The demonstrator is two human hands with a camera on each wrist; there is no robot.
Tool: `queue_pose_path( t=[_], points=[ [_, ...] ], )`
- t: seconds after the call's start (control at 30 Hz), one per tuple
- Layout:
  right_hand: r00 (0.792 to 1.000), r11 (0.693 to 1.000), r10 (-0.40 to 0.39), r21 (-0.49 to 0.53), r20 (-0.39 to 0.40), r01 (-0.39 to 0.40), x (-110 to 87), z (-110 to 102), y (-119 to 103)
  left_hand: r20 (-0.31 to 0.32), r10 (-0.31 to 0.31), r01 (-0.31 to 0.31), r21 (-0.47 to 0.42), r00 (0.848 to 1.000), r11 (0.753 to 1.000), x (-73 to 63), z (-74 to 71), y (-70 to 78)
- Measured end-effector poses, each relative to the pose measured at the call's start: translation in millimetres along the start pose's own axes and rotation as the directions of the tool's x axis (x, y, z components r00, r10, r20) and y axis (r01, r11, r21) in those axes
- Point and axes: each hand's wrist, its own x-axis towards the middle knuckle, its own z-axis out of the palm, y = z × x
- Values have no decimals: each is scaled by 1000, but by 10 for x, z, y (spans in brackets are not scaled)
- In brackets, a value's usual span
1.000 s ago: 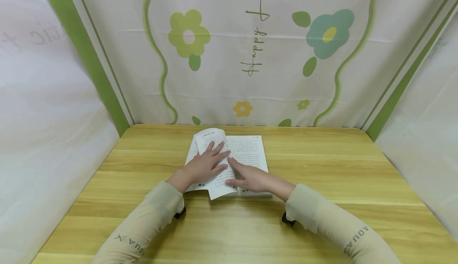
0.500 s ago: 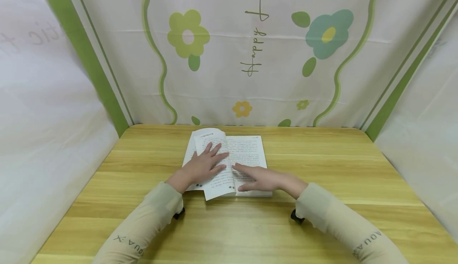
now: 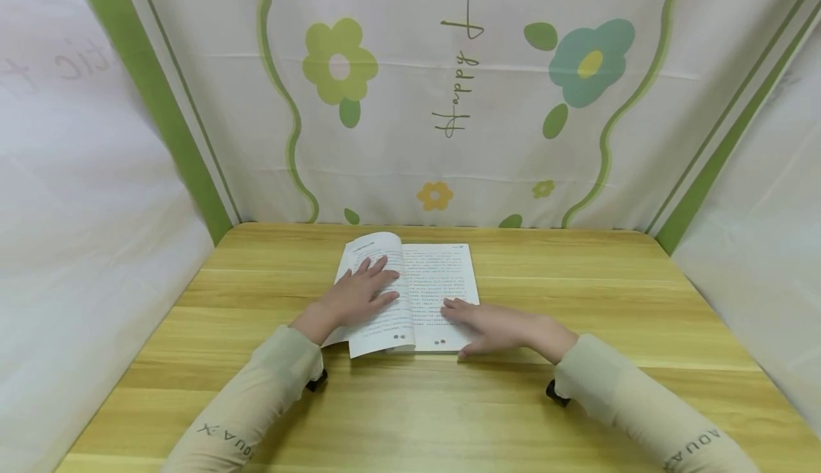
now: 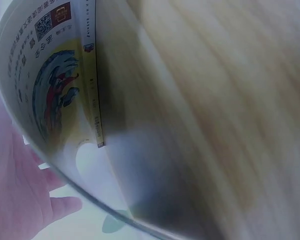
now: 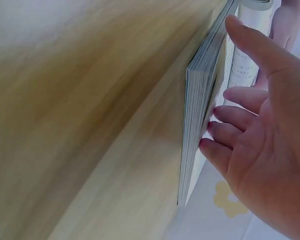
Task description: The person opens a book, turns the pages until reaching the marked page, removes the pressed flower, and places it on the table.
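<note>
1. The backdrop cloth (image 3: 398,152) behind the tabletop has "Happy" running up it in script, then a word cut off at the top; flowers surround the lettering.
2. The tabletop (image 3: 410,416) is pale striped wood.
3. The left sleeve (image 3: 263,394) and right sleeve (image 3: 641,402) carry upside-down letters resembling "AQUA".
4. The book (image 3: 439,281) lies opened near the tabletop's far edge, slightly left of centre. Its left leaves bow up in uneven layers; the right page lies flat. The print is too small to read.
5. The left wrist view shows its cover (image 4: 60,95), with Chinese characters and a red-clad figure among blue waves.
6. Left hand (image 3: 353,298): grip spread, resting on the left page.
7. Right hand (image 3: 507,329): grip spread, fingers straight at the right page's lower outer corner.
8. A QR code (image 4: 43,26) sits on the cover.
</note>
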Motion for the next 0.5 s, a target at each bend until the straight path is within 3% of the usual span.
queue_pose_path(
  t=[0.2,0.37,0.5],
  points=[
    [1000,1000,-8,-10,6,8,-48,-7,10,-19,-9,8,-6,1000,1000,5,19,-18],
    [999,999,33,-17,3,-33,-88,-19,24,-42,9,-9,11,999,1000,19,29,-50],
    [999,999,39,-7,-1,-39,-111,-37,31,-27,-3,2,-5,1000,1000,16,19,-80]
  ],
)
